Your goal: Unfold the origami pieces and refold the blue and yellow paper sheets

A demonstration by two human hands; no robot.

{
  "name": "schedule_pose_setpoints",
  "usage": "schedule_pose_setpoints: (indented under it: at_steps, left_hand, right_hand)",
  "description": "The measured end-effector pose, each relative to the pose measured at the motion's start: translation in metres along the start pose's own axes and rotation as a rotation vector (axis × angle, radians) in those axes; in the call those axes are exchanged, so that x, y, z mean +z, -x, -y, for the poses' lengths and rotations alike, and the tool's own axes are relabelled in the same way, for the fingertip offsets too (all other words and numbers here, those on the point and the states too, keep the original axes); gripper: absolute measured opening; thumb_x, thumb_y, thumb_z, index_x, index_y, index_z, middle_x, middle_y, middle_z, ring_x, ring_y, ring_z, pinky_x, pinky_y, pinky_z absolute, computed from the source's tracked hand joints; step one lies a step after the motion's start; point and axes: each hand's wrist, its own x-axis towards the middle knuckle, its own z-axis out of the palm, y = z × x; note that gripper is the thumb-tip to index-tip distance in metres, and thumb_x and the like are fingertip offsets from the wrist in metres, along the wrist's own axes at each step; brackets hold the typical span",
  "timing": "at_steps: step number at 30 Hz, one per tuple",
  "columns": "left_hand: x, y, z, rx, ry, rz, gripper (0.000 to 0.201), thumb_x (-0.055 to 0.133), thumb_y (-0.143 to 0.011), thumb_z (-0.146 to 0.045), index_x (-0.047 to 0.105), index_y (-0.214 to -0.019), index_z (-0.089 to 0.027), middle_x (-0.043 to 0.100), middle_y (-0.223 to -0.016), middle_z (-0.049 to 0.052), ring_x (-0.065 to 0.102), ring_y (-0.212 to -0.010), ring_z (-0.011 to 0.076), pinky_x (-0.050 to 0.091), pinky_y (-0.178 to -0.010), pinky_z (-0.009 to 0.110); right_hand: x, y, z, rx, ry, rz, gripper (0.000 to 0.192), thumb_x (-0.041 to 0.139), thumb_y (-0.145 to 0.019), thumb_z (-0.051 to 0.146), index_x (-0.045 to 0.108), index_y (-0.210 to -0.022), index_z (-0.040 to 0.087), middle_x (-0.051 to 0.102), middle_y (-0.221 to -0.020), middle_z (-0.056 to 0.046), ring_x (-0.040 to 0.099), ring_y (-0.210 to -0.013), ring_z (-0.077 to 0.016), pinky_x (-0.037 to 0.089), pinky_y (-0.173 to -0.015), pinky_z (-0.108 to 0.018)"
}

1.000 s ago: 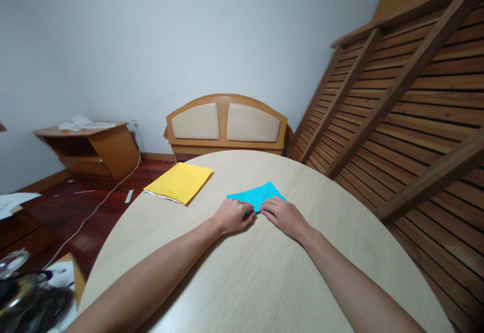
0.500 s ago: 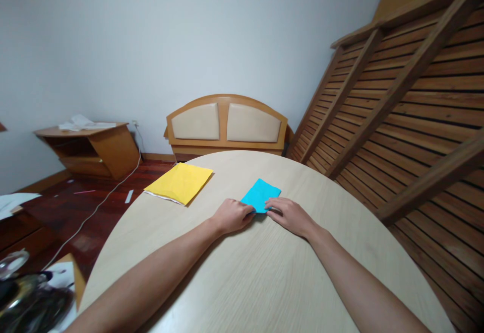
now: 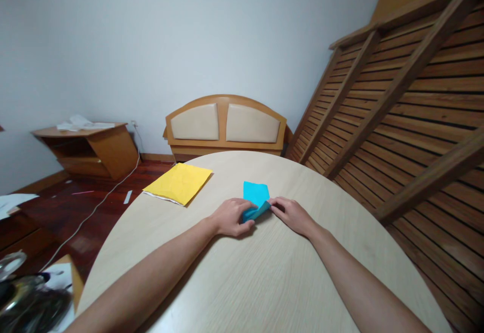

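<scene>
A small sheet of blue paper [image 3: 256,194] lies folded on the round pale wooden table [image 3: 264,272], far from me near the middle. My left hand [image 3: 230,217] pinches its near left part and lifts a fold off the table. My right hand [image 3: 293,214] holds the near right corner with its fingertips. The two hands almost meet over the paper's near edge, which they partly hide.
A yellow paper stack [image 3: 178,183] lies at the table's far left edge. Behind the table stand a wooden headboard [image 3: 226,124], a slatted wooden frame [image 3: 408,101] on the right and a low wooden cabinet [image 3: 88,149] on the left. A dark cluttered object [image 3: 26,303] sits at bottom left.
The blue paper has been turned and folded narrower, now pointing away from me. My left hand has curled around its near part and raised a fold; the right hand shifted slightly inward.
</scene>
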Motion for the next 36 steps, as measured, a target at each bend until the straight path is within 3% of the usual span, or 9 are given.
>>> schedule_pose_setpoints:
  at_steps: [8, 15, 23, 30, 33, 36]
  left_hand:
    - [-0.008, 0.001, 0.006, -0.017, 0.044, 0.026, 0.058, 0.053, -0.085, -0.059, 0.056, -0.128, -0.020, 0.070, -0.105, 0.010, 0.066, -0.097, 0.0283, 0.048, -0.089, 0.039]
    - [0.006, -0.003, 0.013, -0.270, 0.059, -0.051, 0.036, 0.052, -0.090, -0.035, 0.054, -0.123, -0.022, 0.073, -0.106, 0.007, 0.069, -0.094, 0.0243, 0.051, -0.081, 0.033]
    - [0.014, -0.006, 0.021, -0.408, 0.279, -0.186, 0.040, 0.050, -0.094, -0.034, 0.043, -0.132, -0.021, 0.074, -0.093, 0.004, 0.069, -0.077, 0.0189, 0.050, -0.068, 0.028]
    - [0.017, -0.006, 0.019, -0.397, 0.296, -0.234, 0.061, 0.058, -0.090, -0.034, 0.031, -0.143, -0.020, 0.071, -0.098, 0.006, 0.068, -0.084, 0.0204, 0.050, -0.075, 0.031]
    - [0.017, -0.007, 0.018, -0.391, 0.306, -0.262, 0.055, 0.058, -0.091, -0.033, 0.037, -0.140, -0.021, 0.070, -0.099, 0.006, 0.068, -0.089, 0.0214, 0.050, -0.079, 0.032]
    - [0.015, -0.009, 0.016, -0.348, 0.341, -0.316, 0.036, 0.059, -0.090, -0.033, 0.052, -0.123, -0.021, 0.070, -0.105, 0.007, 0.066, -0.096, 0.0222, 0.050, -0.086, 0.034]
  right_hand:
    - [-0.003, 0.000, 0.003, 0.012, 0.005, 0.000, 0.019, 0.048, -0.096, 0.030, 0.066, -0.095, 0.023, 0.070, -0.094, -0.005, 0.064, -0.087, -0.0213, 0.049, -0.082, -0.035]
    - [-0.003, -0.002, 0.000, -0.009, 0.060, -0.007, 0.017, 0.048, -0.094, 0.024, 0.066, -0.092, 0.023, 0.069, -0.090, -0.004, 0.062, -0.086, -0.0214, 0.045, -0.093, -0.040]
    - [0.000, -0.003, 0.003, 0.109, 0.021, -0.120, 0.026, 0.048, -0.096, 0.041, 0.060, -0.083, 0.021, 0.065, -0.080, -0.003, 0.059, -0.075, -0.0201, 0.046, -0.070, -0.032]
    - [0.003, -0.003, 0.008, 0.170, -0.145, -0.127, 0.030, 0.046, -0.096, 0.046, 0.053, -0.080, 0.022, 0.057, -0.063, 0.003, 0.054, -0.059, -0.0168, 0.039, -0.057, -0.028]
    - [0.006, -0.004, 0.007, 0.178, -0.239, -0.142, 0.030, 0.047, -0.096, 0.048, 0.054, -0.085, 0.022, 0.061, -0.067, 0.002, 0.058, -0.062, -0.0177, 0.043, -0.060, -0.028]
    - [0.009, -0.007, 0.008, 0.199, -0.388, -0.191, 0.030, 0.050, -0.094, 0.050, 0.056, -0.092, 0.021, 0.069, -0.081, -0.003, 0.066, -0.077, -0.0204, 0.050, -0.070, -0.031]
